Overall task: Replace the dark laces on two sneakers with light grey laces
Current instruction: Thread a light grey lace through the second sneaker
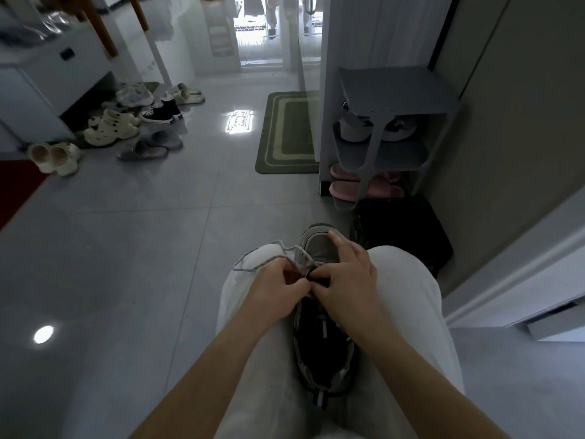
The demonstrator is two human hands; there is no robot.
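**Sneaker [326, 350] half relaced on the lap [408, 296]**

It lies heel-near along the lap's middle. The left hand [278, 286] and right hand [348, 280] both pinch the light grey lace [253, 264] at the eyelets, and slack loops over the lap's left edge. Lacing looks partway done. I can't pick out the second sneaker.

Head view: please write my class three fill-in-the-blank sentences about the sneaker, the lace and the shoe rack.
1. The sneaker lies on the person's ____.
2. The light grey lace loops over the person's ____ knee.
3. The slippers on the lowest shelf of the shoe rack are ____.
Missing words: lap; left; pink.
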